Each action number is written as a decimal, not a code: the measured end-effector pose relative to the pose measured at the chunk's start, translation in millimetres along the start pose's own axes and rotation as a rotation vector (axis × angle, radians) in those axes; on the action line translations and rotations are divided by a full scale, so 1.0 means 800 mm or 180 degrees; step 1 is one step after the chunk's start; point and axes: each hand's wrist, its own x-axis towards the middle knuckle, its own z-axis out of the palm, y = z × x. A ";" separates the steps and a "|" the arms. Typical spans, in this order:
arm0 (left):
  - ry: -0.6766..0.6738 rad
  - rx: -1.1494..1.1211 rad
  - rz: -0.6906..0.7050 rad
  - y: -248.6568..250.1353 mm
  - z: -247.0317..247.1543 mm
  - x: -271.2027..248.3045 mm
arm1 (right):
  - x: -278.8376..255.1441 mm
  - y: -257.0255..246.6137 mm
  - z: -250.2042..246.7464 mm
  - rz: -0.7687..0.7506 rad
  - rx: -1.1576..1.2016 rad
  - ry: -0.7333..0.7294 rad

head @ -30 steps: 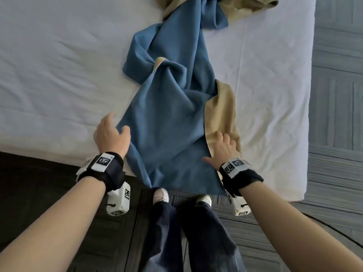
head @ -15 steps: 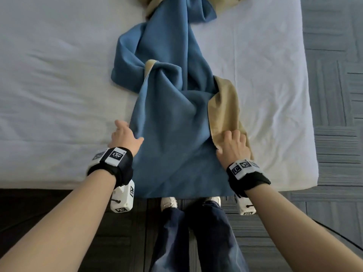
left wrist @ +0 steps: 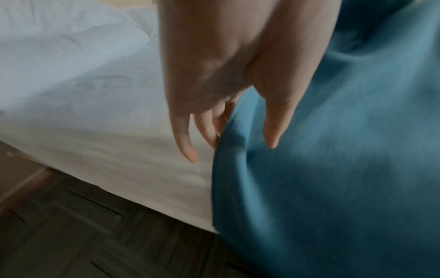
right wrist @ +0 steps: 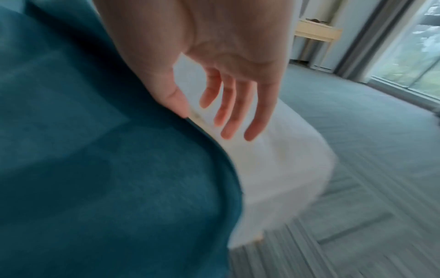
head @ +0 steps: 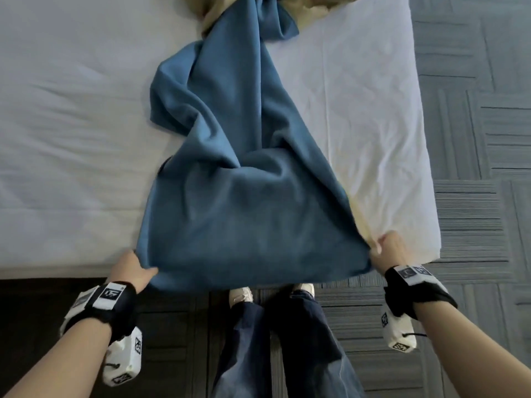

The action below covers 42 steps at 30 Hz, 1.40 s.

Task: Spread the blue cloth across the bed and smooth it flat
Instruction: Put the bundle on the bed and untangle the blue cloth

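Observation:
The blue cloth with a tan underside lies twisted down the middle of the white bed. Its far end is bunched at the top, and its near edge hangs over the bed's front edge. My left hand pinches the cloth's near left corner, thumb on top of the cloth in the left wrist view. My right hand holds the near right corner, which is pulled taut to a point. In the right wrist view my thumb presses the cloth's edge while the fingers stay fairly straight.
My legs and shoes stand at the bed's front edge. Dark wood flooring lies at the left and grey carpet runs along the bed's right side. A pale side table and a window stand beyond.
Both hands have moved apart and back toward the bed's front edge, drawing the cloth's near end wider. The tan fold on the right has turned under, leaving blue on top.

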 end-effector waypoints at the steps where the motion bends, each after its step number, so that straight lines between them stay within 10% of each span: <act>1: 0.0125 -0.0251 0.0070 0.009 -0.002 0.002 | -0.004 -0.015 0.001 -0.0260 0.0087 0.0153; 11: 0.1309 -0.0777 0.0751 0.105 -0.023 0.034 | 0.005 -0.131 0.020 -0.1132 -0.0313 0.0332; 20: 0.1210 -0.0774 0.0315 0.043 -0.085 0.056 | 0.014 -0.103 -0.013 -0.0649 0.0017 0.0626; 24: 0.0401 -0.0587 -0.0096 0.004 -0.108 0.080 | 0.025 -0.098 -0.036 -0.0344 -0.0220 0.0185; 31: 0.0433 -0.0993 0.0672 0.097 -0.089 0.061 | 0.024 -0.158 -0.012 -0.0364 0.0761 -0.0145; 42: 0.0387 -0.1613 0.0521 0.194 -0.121 0.108 | 0.117 -0.258 -0.047 -0.0554 0.1430 -0.0542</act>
